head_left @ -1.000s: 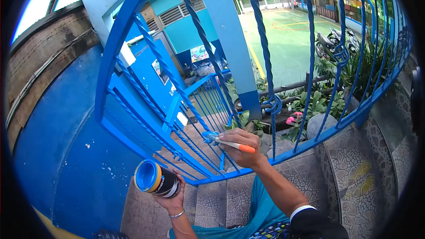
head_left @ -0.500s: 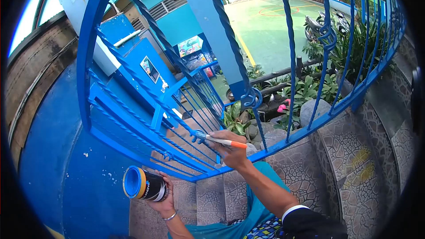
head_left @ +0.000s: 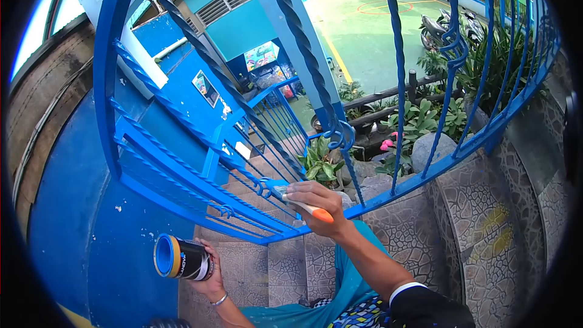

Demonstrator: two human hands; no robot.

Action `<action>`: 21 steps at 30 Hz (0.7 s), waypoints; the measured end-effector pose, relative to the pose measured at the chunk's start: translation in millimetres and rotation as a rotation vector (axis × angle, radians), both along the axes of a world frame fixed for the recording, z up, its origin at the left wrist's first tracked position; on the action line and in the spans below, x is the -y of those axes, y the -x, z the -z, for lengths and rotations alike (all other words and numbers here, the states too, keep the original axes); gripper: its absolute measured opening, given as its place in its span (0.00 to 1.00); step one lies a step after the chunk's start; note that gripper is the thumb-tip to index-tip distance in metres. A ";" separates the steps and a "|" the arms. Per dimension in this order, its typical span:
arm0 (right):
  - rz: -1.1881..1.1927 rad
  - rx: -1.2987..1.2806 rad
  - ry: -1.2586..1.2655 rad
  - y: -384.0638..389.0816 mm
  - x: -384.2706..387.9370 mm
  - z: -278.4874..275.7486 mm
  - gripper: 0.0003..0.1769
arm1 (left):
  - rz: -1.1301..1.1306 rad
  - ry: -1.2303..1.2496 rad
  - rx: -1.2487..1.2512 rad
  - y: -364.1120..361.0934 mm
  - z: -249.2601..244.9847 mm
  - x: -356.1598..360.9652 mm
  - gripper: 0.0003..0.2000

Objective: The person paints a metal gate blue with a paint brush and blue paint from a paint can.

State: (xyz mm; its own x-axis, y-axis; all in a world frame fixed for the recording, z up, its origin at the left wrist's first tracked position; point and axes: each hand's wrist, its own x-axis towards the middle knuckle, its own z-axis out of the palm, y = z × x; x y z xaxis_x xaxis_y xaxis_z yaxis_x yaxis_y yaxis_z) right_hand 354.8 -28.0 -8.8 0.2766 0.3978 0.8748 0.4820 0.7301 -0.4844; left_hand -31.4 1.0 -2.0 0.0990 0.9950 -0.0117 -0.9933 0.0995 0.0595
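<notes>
My right hand is closed round a paintbrush with a white and orange handle. Its blue-stained bristles touch or lie right beside the curled ornament on a twisted bar of the blue metal railing. Lower left, my left hand grips a black paint can with a yellow band round its rim. The can is tilted, its mouth facing left, and blue paint shows inside. A bracelet circles my left wrist.
Stone-patterned steps curve down around me. A blue wall stands at the left. Beyond the railing are rocks, leafy plants, a pink ornament and a green court. A blue door is at upper left.
My left hand and the can have shifted left and slightly down. My right hand has turned the brush, so its orange end now points more downward, with the bristles still near the ornament.
</notes>
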 end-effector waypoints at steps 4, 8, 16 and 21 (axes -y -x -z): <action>0.015 -0.025 0.083 5.9 -19.5 -25.2 0.20 | -0.030 0.013 0.044 11.0 -4.0 6.3 0.42; -0.051 0.068 0.137 10.3 -25.5 -18.4 0.19 | -0.062 -0.090 -0.012 20.9 9.7 11.1 0.48; -0.030 -0.179 0.098 18.7 -17.9 -36.2 0.15 | -0.085 -0.031 0.029 34.6 4.2 15.6 0.47; -0.122 -0.442 0.214 30.9 -14.7 -33.9 0.14 | -0.150 -0.023 -0.055 51.5 9.5 26.3 0.44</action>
State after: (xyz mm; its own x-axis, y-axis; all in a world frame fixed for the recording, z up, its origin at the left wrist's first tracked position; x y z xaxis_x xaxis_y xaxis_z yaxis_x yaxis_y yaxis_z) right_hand 323.9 -13.3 25.2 0.5425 0.6078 0.5799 0.1145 0.6304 -0.7678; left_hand -82.9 -25.3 -11.4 -0.0511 0.9986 0.0095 -0.9921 -0.0518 0.1143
